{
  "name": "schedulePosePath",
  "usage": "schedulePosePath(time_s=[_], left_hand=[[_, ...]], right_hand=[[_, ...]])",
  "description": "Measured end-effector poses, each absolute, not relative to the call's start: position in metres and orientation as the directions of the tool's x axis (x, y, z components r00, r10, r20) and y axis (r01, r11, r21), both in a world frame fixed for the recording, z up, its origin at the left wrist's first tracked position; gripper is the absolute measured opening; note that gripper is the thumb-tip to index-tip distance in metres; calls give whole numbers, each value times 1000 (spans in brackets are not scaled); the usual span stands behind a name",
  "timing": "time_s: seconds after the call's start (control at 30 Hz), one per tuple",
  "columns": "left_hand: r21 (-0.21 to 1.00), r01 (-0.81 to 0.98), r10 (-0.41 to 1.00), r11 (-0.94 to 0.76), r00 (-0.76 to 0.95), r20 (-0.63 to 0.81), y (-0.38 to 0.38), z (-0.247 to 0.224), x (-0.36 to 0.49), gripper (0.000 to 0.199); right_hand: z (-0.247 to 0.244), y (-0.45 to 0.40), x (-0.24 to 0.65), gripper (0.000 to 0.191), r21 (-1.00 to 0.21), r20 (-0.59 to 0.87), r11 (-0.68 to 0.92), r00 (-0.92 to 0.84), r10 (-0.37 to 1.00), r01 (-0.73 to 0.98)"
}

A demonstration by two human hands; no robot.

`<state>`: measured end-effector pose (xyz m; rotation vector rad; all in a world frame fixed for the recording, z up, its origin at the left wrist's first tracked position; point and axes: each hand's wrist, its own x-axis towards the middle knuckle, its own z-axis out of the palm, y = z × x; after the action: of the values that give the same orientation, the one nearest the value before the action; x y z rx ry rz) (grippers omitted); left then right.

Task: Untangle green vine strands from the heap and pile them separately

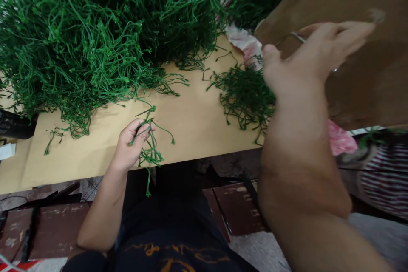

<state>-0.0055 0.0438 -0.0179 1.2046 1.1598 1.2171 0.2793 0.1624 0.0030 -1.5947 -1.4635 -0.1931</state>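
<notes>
My left hand [135, 140] is closed around a small bunch of thin green plastic stems [150, 153] with little knobbed tips. It is at the front edge of the table, and some stems hang past that edge. My right hand [315, 53] is raised at the upper right, in front of a brown cardboard sheet or box side [366, 80]. Its thumb is apart and its fingers stretch to the right, slightly blurred. A thin metal piece [298, 37] shows beside the index finger; whether the hand grips it is unclear. Below lies a smaller heap of darker green stems [245, 95].
A large pile of green stems [105, 38] covers the back left of the cardboard-topped table [191, 123]. At the left edge lie a black cylindrical object [15, 124] and white paper [7, 151]. Pink-and-white plastic [245, 44] and striped cloth [387, 178] are on the right.
</notes>
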Motion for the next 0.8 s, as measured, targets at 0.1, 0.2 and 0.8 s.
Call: schedulePosePath(time_s=[0.1,0.2,0.8], left_hand=[[993,44,993,-105,58,103,51,-25,-3,29],[980,140,985,-140,120,124,56,-30,0,26],[867,498,1000,6,-9,-2,69,-54,-6,23]], right_hand=[[-9,128,236,37,-556,586,234,175,791,798],[-29,91,177,44,-922,198,282,-304,932,265],[-45,44,138,23,-816,381,449,-245,891,365]])
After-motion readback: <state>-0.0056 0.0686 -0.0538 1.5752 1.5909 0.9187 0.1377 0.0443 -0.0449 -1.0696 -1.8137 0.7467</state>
